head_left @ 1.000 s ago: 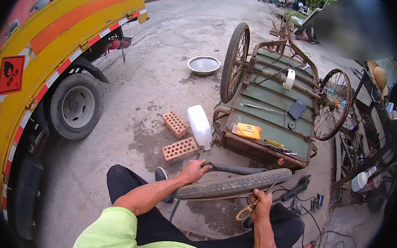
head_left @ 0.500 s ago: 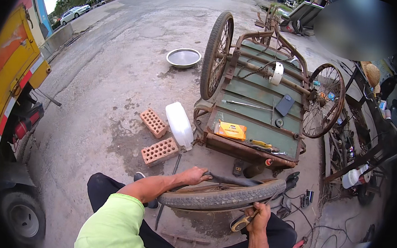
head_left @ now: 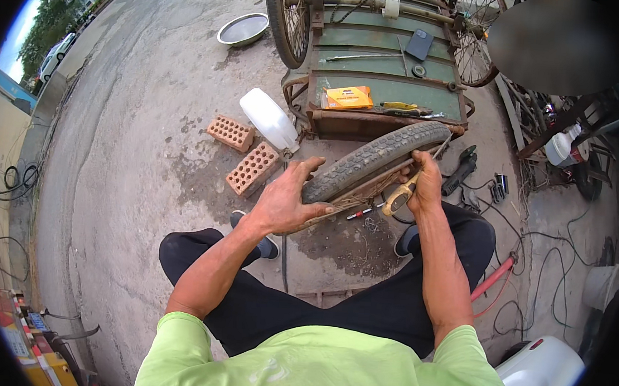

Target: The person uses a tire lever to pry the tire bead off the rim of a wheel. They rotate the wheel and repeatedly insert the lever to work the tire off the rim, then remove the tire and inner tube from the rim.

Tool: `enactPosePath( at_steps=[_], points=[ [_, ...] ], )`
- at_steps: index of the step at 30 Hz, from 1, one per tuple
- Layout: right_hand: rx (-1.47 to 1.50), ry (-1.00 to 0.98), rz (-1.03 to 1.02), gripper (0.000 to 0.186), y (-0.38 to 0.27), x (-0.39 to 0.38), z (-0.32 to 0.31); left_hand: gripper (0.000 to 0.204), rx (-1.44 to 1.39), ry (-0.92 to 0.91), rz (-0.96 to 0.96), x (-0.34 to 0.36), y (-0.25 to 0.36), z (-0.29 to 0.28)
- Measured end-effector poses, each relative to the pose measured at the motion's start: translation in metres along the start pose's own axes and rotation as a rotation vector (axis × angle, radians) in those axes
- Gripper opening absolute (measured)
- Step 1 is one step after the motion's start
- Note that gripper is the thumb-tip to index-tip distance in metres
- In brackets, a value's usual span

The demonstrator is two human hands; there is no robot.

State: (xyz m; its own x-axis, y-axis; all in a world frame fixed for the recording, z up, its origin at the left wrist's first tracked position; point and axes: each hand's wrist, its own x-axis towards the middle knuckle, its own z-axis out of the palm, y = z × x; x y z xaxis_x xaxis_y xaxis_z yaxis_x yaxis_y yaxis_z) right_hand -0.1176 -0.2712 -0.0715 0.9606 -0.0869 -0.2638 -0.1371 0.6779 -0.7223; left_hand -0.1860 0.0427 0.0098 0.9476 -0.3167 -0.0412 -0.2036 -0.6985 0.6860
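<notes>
A worn bicycle tyre (head_left: pixel 369 154) on a rusty rim lies slanting across my hands, between my bent legs. My left hand (head_left: pixel 291 200) grips its lower left end, thumb along the rim side and fingers bent over the tread. My right hand (head_left: pixel 421 183) is closed on a yellow-handled tool (head_left: pixel 400 196) beside the tyre's right part, fingers against the rim. A thin bar sticks up at the right end. Whatever lies under the tyre is mostly hidden.
The overturned green tricycle cart (head_left: pixel 368 79) bears an orange box (head_left: pixel 346 96), pliers and a phone (head_left: pixel 419 45). Left of it are perforated bricks (head_left: pixel 252 167), a white jug (head_left: pixel 265 114) and a metal basin (head_left: pixel 243 29). Cables and a red pipe (head_left: pixel 491 277) lie rightward.
The tyre has swung from nearly level to a steeper slant, left end nearer me. My left hand has moved from the inner tube onto the tyre. The view has tilted downward.
</notes>
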Motion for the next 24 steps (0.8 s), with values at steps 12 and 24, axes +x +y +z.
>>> enactPosePath(
  at_steps=[12,24],
  points=[
    [0.242,0.111,0.596,0.025,0.004,-0.101,0.023,0.064,0.077,0.315,0.134,0.013,-0.021,0.03],
    [-0.974,-0.396,0.432,0.089,-0.109,-0.199,0.069,0.061,0.037,0.278,0.191,0.028,-0.051,0.01]
  ],
)
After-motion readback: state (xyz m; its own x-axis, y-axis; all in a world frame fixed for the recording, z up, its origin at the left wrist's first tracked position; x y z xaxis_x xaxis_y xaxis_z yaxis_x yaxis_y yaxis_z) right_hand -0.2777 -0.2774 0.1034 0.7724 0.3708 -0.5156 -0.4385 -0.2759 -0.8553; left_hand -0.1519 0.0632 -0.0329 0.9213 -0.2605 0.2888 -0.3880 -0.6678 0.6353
